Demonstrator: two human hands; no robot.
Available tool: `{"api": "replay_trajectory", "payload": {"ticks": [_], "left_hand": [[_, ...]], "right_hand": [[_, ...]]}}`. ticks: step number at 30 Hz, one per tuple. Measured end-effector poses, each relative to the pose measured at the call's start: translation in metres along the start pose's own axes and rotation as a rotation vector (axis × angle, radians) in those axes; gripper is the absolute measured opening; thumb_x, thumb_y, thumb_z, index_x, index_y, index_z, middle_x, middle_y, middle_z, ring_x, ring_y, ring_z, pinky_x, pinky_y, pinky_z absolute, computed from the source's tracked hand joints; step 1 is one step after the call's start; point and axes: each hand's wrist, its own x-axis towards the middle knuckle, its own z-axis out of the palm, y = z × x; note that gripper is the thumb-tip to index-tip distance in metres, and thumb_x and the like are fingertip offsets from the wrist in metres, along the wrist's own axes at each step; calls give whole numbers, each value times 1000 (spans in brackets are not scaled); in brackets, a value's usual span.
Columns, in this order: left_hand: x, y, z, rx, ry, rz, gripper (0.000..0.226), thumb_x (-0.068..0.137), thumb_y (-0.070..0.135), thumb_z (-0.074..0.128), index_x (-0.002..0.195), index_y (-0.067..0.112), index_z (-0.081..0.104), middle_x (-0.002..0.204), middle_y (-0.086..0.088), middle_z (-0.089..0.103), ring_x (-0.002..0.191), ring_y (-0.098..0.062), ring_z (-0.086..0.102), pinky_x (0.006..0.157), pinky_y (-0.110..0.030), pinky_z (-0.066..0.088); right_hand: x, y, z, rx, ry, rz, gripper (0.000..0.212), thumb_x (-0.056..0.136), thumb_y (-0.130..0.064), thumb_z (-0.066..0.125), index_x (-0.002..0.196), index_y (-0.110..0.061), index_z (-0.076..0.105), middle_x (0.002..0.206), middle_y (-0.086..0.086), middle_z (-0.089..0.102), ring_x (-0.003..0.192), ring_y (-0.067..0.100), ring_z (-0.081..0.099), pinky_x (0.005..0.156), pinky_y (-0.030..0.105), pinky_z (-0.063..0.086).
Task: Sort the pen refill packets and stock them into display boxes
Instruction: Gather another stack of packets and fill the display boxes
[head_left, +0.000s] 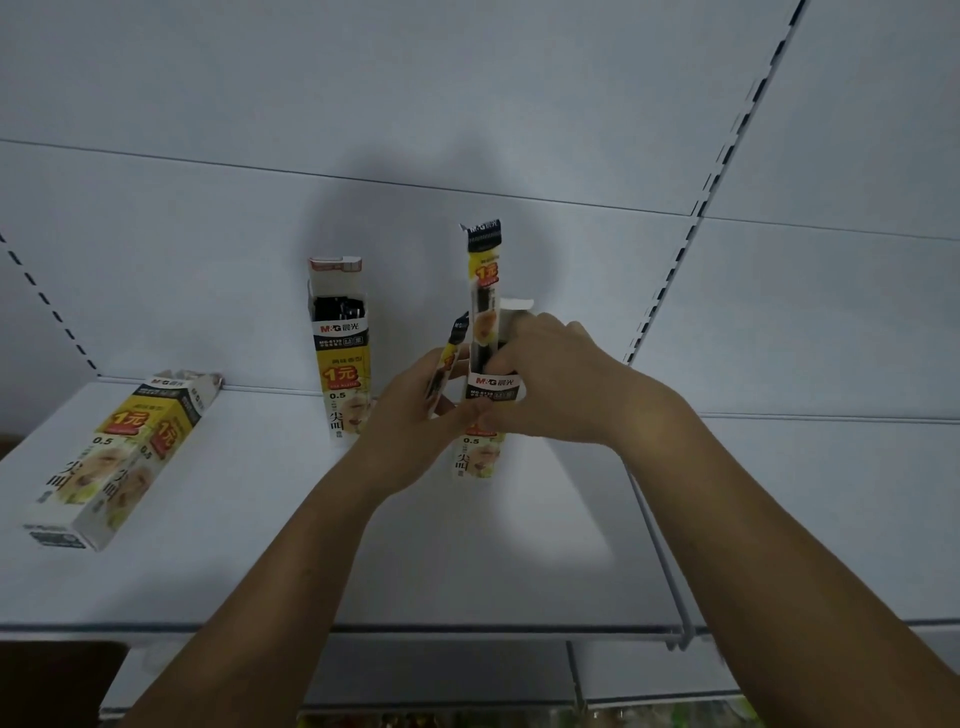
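A display box (480, 452) stands upright on the white shelf (260, 545), with my right hand (550, 379) curled round its open top. A long refill packet (484, 291) sticks up out of that box, half inside. My left hand (415, 415) pinches another, shorter-looking refill packet (448, 358) just left of the box, tilted. A second upright display box (340, 348) with dark refills inside stands further left against the back panel.
A third display box (119, 457) lies on its side at the shelf's left end. The white back panel (519, 104) has slotted uprights on both sides. A lower shelf with colourful goods shows at the bottom edge.
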Motion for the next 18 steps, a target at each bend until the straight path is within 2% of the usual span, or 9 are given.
{"api": "replay_trajectory", "payload": {"ticks": [3,6,8,10,12,15,18], "left_hand": [[1,-1,-1,4,-3,-24,43,99,27,73,139,28,60,121,18,72,76,-10,73,69,-20,57],[2,-3,-1,-12,-5,-33,40,98,28,73,136,30,61,123,20,72,76,-13,73,73,-27,61],[2,-4,-1,-2,-4,-39,42,98,27,73,138,29,60,129,15,71,77,-15,74,76,-30,62],[3,-5,0,4,-3,-40,43,98,26,73,139,27,60,131,15,70,77,-15,74,73,-24,60],[3,-4,2,-12,-3,-40,44,98,24,73,140,26,60,130,14,71,76,-14,74,71,-20,58],[3,-4,1,-23,-11,-41,41,98,25,73,138,28,61,129,16,71,77,-15,74,72,-22,59],[3,-4,-1,-30,-5,-37,39,98,25,74,135,30,62,126,21,71,75,-14,74,70,-17,56]], "right_hand": [[0,6,-5,124,6,18,39,76,-75,66,93,-43,80,97,-18,67,93,7,59,81,36,44],[-6,12,-19,339,187,95,23,83,-61,78,89,-38,80,85,-19,69,81,-8,57,70,11,39],[-7,11,-25,448,318,138,16,85,-51,80,90,-37,75,90,-17,70,78,-2,59,66,10,43],[-4,4,-28,544,381,119,12,88,-45,80,92,-41,70,95,-14,72,76,9,64,67,19,50],[1,-3,-30,612,427,87,12,91,-38,78,92,-42,67,94,-13,71,71,17,65,63,19,47],[3,-7,-35,620,485,57,8,96,-30,75,89,-32,70,86,-12,74,71,14,66,62,13,44],[1,-3,-35,638,427,56,10,96,-23,75,87,-21,73,80,-10,77,74,9,70,63,11,45]]}}
